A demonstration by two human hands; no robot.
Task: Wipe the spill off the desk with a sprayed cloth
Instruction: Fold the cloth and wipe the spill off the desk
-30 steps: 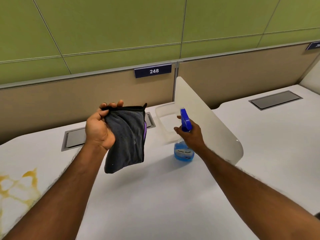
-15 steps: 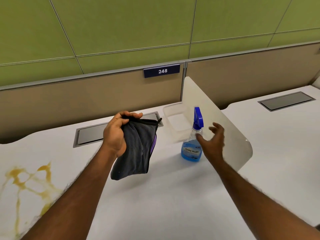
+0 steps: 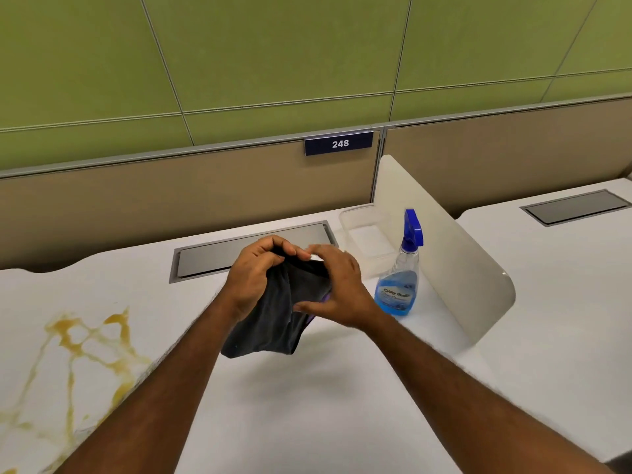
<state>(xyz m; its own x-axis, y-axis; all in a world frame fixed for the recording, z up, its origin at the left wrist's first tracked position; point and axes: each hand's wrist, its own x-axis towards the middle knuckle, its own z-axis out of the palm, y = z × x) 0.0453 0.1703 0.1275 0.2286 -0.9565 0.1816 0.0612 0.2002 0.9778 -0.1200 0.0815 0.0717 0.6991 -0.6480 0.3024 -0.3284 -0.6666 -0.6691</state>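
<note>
A dark grey cloth (image 3: pixel 273 323) with a purple edge hangs above the white desk (image 3: pixel 307 405), held between both hands. My left hand (image 3: pixel 253 275) grips its top left corner. My right hand (image 3: pixel 337 285) has come against the cloth's right side, thumb and fingers closing on it. A blue spray bottle (image 3: pixel 402 268) stands upright on the desk just right of my right hand, untouched. A yellow-brown spill (image 3: pixel 82 340) spreads in streaks over the desk's left part.
A clear plastic tub (image 3: pixel 367 236) sits behind the bottle. A white divider panel (image 3: pixel 455 254) stands along the desk's right side. A metal cable hatch (image 3: pixel 249 249) lies behind my hands, below the beige partition with plate 248 (image 3: pixel 338 143).
My right hand let go of the spray bottle, left it standing on the desk, and moved left onto the cloth. The view has shifted left, showing more of the spill.
</note>
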